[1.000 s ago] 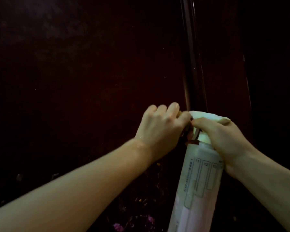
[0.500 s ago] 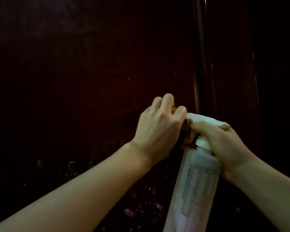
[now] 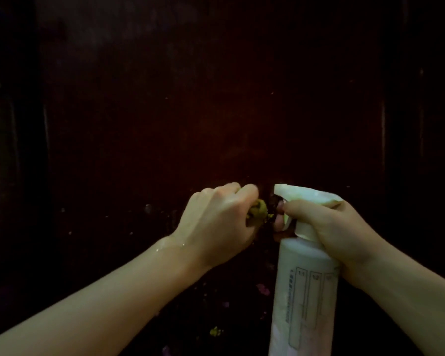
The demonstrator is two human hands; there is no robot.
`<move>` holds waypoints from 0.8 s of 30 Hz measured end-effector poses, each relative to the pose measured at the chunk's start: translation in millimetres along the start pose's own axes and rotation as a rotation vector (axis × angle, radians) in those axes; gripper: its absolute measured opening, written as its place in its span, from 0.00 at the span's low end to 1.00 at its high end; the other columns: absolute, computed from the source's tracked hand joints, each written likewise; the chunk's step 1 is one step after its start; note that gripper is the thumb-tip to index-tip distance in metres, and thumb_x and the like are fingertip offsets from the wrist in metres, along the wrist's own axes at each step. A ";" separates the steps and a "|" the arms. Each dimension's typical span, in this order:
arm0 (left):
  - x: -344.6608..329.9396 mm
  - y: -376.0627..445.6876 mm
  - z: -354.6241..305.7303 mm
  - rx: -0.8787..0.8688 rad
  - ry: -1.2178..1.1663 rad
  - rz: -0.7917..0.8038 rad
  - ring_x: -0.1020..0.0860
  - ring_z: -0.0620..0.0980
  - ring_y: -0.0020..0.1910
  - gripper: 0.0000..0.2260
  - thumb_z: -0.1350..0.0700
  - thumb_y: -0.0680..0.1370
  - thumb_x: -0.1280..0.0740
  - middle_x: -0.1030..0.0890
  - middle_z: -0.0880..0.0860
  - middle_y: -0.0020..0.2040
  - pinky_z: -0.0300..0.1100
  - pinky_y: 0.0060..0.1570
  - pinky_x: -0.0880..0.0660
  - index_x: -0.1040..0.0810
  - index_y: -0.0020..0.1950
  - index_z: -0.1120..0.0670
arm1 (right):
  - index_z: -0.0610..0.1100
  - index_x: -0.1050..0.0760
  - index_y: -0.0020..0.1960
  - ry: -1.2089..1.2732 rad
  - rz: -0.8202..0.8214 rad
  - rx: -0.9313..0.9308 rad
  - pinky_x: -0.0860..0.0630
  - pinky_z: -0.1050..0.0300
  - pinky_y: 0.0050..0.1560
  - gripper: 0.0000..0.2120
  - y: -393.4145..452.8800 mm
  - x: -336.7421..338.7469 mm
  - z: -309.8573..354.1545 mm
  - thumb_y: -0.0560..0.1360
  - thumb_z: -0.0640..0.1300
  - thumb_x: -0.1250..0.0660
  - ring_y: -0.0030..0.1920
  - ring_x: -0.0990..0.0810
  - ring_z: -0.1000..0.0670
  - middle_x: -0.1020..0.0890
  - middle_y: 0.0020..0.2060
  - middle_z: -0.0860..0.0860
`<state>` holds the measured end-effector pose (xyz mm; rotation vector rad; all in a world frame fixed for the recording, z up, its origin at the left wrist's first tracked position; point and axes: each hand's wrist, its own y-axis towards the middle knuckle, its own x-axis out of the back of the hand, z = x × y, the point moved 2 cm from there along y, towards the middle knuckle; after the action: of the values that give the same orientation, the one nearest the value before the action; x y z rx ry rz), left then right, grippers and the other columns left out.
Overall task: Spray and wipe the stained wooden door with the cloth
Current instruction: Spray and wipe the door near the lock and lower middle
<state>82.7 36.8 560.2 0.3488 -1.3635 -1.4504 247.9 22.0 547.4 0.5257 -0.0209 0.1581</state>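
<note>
Door [image 3: 216,111], dark and stained, is filling the view ahead of us, specks scattered low across its wood. We are bunching the yellowish cloth [image 3: 258,210] in our left hand [image 3: 216,222], fingers curled tight around it, near the panel. Just beside it our right hand [image 3: 337,227] is clutching the white spray bottle [image 3: 306,291] upright, fingers wrapped on its trigger and neck.

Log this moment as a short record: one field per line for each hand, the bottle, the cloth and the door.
left hand: fist curled round a bunched yellowish cloth, wet drops on the wrist
right hand: grips the neck of the spray bottle, fingers on the trigger
spray bottle: white, upright, nozzle pointing left toward the cloth
cloth: mostly hidden inside the fist
door: dark reddish wood, specks and smears low down
</note>
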 end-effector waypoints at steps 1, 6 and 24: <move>1.2 -9.9 7.1 0.013 0.021 0.020 0.32 0.45 0.25 0.12 0.43 0.75 0.42 0.32 0.43 0.32 0.37 0.23 0.37 0.32 0.38 0.50 | 0.40 0.19 0.35 -0.018 0.008 -0.004 0.24 0.52 0.39 0.10 2.0 -7.8 -4.3 0.75 0.37 0.33 0.36 0.20 0.45 0.18 0.33 0.44; -0.6 -54.3 37.8 0.120 0.109 0.103 0.31 0.45 0.24 0.16 0.42 0.74 0.33 0.35 0.41 0.29 0.39 0.22 0.31 0.38 0.35 0.47 | 0.37 0.21 0.42 -0.056 0.056 -0.038 0.26 0.48 0.42 0.04 8.2 -50.4 -19.0 0.75 0.37 0.33 0.37 0.20 0.44 0.17 0.34 0.44; 13.3 -138.3 90.8 0.250 0.230 0.329 0.29 0.45 0.26 0.11 0.45 0.74 0.39 0.29 0.44 0.30 0.38 0.24 0.32 0.29 0.36 0.50 | 0.36 0.22 0.42 -0.309 0.136 0.094 0.22 0.42 0.41 0.05 14.6 -141.9 -57.5 0.71 0.38 0.32 0.42 0.18 0.41 0.17 0.38 0.41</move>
<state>-60.1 44.8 475.9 0.4160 -1.3429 -0.9424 104.3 42.7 496.3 0.6392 -0.3520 0.2101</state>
